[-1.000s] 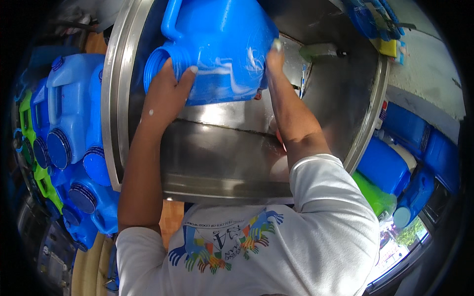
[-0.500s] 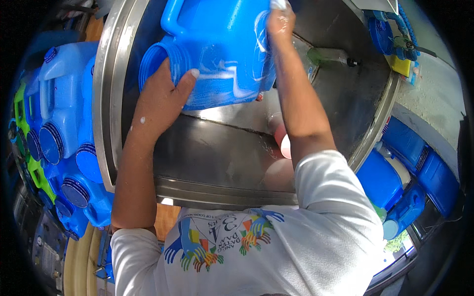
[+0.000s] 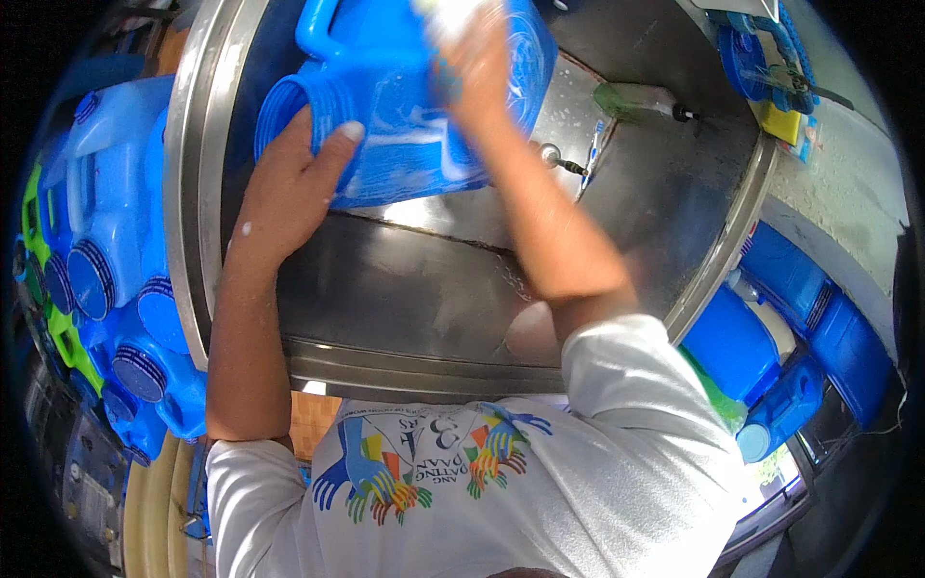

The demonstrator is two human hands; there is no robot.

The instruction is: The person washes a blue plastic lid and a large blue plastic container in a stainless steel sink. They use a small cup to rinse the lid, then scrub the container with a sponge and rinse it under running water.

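My left hand (image 3: pixel 289 183) grips a blue plastic jug (image 3: pixel 405 96) by its ribbed neck, tilted over the steel sink (image 3: pixel 434 299); my right hand (image 3: pixel 472 58), blurred, presses on its upper side. More blue jugs with round caps (image 3: pixel 116 260) lie stacked just beside the sink on my left, with a few green ones (image 3: pixel 58 328) among them. Other blue containers (image 3: pixel 771 337) stand on my right, below the sink's rim. I see no labels, signs or screens.
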